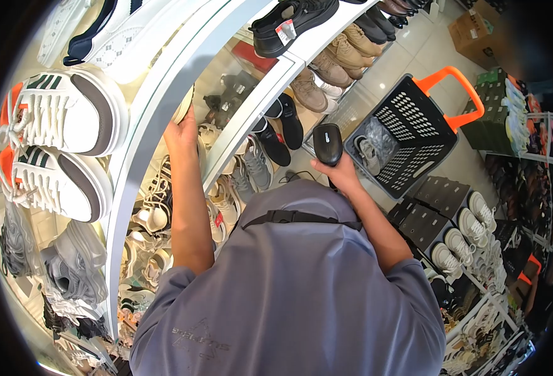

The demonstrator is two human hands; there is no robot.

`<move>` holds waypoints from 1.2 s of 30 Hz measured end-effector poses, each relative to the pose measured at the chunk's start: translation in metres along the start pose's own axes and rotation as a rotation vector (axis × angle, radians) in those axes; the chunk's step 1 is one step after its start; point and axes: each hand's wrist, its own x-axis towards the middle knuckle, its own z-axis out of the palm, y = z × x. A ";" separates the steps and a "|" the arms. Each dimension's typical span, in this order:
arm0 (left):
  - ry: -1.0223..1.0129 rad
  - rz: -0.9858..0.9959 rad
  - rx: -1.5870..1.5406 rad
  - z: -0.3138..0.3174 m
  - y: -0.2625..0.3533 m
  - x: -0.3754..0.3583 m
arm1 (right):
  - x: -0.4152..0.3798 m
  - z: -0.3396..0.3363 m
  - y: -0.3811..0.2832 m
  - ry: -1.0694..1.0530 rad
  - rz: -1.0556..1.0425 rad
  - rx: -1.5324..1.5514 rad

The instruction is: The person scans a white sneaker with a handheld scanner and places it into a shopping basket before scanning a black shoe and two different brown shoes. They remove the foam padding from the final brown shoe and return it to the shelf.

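Note:
My left hand (182,133) reaches in under the curved white shelf, its fingers closed on a pale shoe (183,108) of which only a narrow edge shows. Below that hand, several shoes stand on the lower shelf, among them a black-and-white laced pair (157,200). In front of my body, my right hand (342,174) is wrapped round the handle of a black barcode scanner (328,145). The scanner's rounded top, with a small white mark, faces up. Grey sneakers (254,164) and black shoes (282,125) lie to its left.
A black basket (408,84) with an orange handle (458,94) stands on the tiled floor at right, holding a shoe and clear plastic. Stacked shoe boxes (436,210) with white sneakers (455,247) line the right side. White sneakers (69,113) fill the upper left shelf.

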 end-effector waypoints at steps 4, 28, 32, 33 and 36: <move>0.086 -0.083 -0.075 0.009 -0.006 -0.024 | 0.001 0.000 0.001 -0.013 -0.003 -0.021; 0.315 0.020 0.751 -0.016 0.034 -0.005 | -0.001 -0.039 0.013 -0.128 0.056 -0.027; 0.398 0.044 0.756 -0.016 0.031 -0.003 | -0.003 -0.047 0.017 -0.136 0.039 -0.011; 0.397 0.048 0.756 -0.016 0.032 -0.004 | -0.002 -0.049 0.019 -0.145 0.033 0.002; 0.369 0.060 0.725 -0.019 0.034 -0.006 | -0.003 -0.058 0.026 -0.128 0.027 -0.008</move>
